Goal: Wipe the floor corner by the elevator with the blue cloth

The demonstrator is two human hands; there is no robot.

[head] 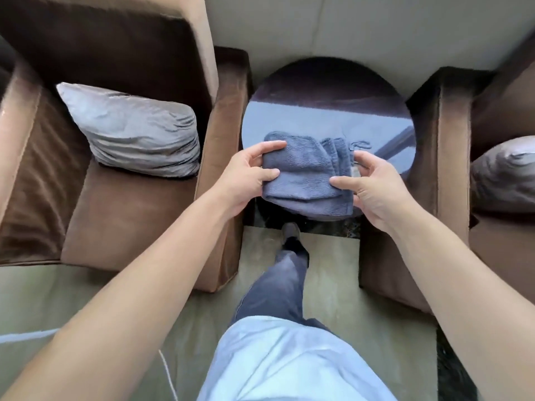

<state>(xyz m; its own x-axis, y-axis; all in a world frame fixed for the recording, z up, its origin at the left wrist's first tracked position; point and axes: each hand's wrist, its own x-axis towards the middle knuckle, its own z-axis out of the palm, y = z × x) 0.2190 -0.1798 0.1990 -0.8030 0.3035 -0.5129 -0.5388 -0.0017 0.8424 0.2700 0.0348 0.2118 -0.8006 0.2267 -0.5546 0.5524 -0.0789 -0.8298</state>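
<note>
Blue cloth (307,178) — folded, gripped by both hands over a round side table (333,111).

Left hand (246,180) pinches the cloth's left edge, thumb on top; right hand (373,186) grasps the right edge, where the layered hems show. Table top is dark and glossy, set between two brown armchairs (139,204) — a grey cushion (136,131) lies on the left one. One shoe (291,231) stands on the floor below.
</note>
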